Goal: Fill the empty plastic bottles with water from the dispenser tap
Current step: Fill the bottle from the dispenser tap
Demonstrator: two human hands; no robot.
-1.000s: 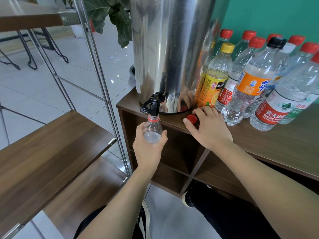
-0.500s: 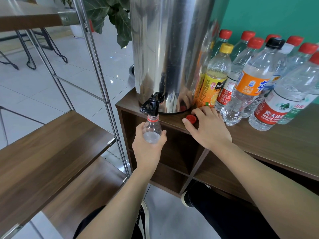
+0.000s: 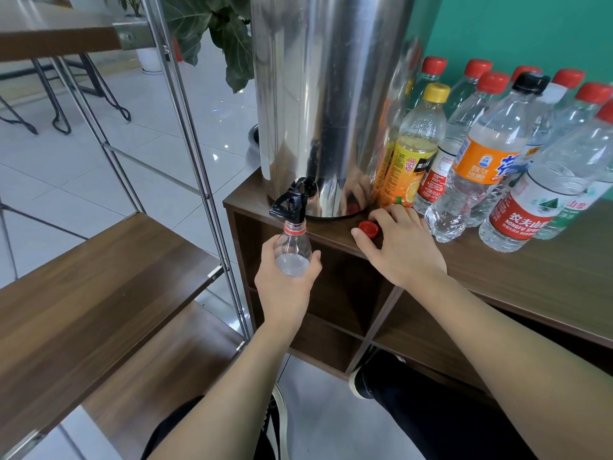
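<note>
While the left hand [image 3: 285, 287] clasps a bottle [image 3: 293, 249] under the tap [image 3: 292, 202], the right hand [image 3: 403, 249] lies loose beside a red cap [image 3: 368, 227].

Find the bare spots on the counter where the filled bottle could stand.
Free: the counter front strip, right of the right hand, before the bottle row. Crowded: the back beside the dispenser. The cap takes the corner by the tap.
</note>
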